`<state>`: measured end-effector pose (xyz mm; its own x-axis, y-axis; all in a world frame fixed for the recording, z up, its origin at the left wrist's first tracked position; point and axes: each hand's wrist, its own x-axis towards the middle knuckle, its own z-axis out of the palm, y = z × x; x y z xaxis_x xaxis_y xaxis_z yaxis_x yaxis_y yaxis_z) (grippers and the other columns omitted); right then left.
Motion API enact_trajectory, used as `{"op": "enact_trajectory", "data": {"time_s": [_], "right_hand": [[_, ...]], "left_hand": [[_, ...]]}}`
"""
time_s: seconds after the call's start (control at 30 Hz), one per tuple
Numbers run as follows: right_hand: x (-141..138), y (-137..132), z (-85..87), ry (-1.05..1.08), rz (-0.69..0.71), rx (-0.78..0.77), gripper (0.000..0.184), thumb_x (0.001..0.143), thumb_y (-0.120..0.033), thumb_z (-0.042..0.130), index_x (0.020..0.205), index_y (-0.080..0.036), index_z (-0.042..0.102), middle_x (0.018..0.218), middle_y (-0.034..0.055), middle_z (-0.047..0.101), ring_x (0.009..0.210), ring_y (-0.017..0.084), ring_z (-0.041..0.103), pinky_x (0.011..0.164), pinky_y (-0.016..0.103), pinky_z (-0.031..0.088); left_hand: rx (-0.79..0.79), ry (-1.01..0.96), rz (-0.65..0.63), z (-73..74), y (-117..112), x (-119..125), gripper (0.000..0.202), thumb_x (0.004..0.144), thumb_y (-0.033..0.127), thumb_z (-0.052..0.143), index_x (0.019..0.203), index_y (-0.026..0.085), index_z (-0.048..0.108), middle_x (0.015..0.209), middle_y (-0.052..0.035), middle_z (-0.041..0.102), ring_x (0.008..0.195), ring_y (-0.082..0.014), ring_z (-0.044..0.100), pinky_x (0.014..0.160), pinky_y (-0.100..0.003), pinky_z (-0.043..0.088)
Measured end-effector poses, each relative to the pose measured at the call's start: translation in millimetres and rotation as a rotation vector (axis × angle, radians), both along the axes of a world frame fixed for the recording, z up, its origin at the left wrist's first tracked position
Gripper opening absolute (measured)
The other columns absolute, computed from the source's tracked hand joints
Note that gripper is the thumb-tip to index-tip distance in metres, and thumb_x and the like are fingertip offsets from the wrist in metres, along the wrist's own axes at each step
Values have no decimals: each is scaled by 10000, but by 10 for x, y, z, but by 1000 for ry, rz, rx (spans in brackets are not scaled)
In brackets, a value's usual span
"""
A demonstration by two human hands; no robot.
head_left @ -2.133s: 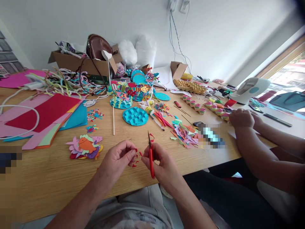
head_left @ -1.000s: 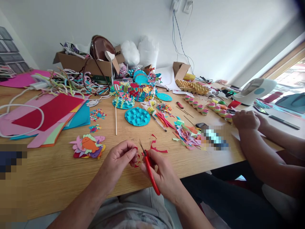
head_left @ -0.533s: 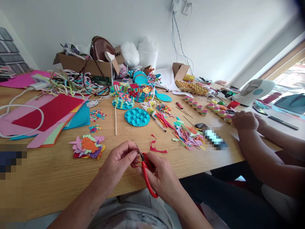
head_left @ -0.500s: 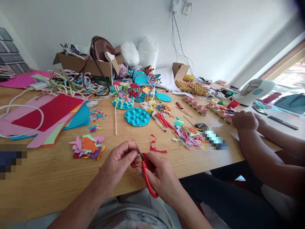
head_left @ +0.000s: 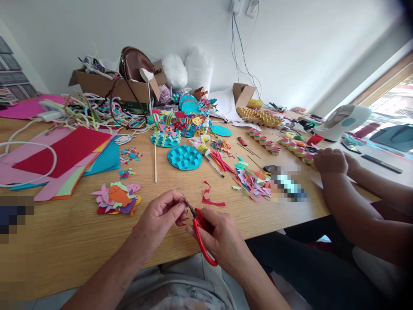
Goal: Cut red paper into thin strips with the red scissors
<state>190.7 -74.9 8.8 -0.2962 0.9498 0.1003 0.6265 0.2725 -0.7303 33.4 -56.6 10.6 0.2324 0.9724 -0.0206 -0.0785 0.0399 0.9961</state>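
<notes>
In my right hand is a pair of scissors with red handles, fingers wrapped round the loops. The metal blades point up and left, meeting the fingertips of my left hand. That hand is pinched closed just above the table edge. Bits of red paper show under its fingers, though most of the piece is hidden. Curled red paper scraps lie just beyond the scissors. To the left sits a pile of paper fish cutouts, an orange one on top.
Coloured paper sheets are stacked at left. Behind my hands are a blue woven disc, a heap of paper scraps and a phone. Another person's forearms rest on the table at right. A cardboard box stands at the back.
The red handles have swung slightly right and look a little further apart. The left hand keeps its pinch by the blades. The whole view has shifted slightly.
</notes>
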Motion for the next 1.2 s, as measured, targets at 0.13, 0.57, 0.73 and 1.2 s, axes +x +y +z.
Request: {"op": "enact_trajectory", "data": {"time_s": [0.13, 0.57, 0.73, 1.2], "right_hand": [[11, -2, -5, -24, -3, -4, 329, 756, -301, 578, 570, -193, 329, 506, -75, 320, 464, 71, 274, 449, 189, 210], [-17, -5, 44, -100, 36, -18, 287, 773, -338, 552, 630, -200, 345, 551, -64, 373, 495, 86, 314, 463, 205, 204], [-21, 5, 40, -112, 43, 8, 296, 772, -331, 557, 619, -198, 340, 549, -64, 375, 491, 83, 313, 462, 208, 205], [45, -1, 24, -86, 47, -5, 355, 772, -357, 572, 575, -198, 322, 509, -77, 318, 467, 75, 278, 453, 203, 216]], "left_hand": [[-1, 2, 20, 2, 4, -10, 106, 772, 230, 506, 687, 175, 539, 584, 36, 530, 569, -92, 480, 538, -193, 391], [9, 11, 7, 15, -19, -34, 105, 779, 232, 503, 695, 180, 538, 591, 35, 526, 587, -100, 481, 550, -199, 390], [-4, 34, 6, 1, -17, -39, 109, 774, 238, 499, 695, 176, 542, 587, 29, 533, 577, -106, 475, 556, -213, 391], [-32, 63, 16, 58, -27, -27, 105, 731, 233, 521, 660, 165, 557, 548, 34, 508, 538, -104, 461, 524, -212, 378]]}}
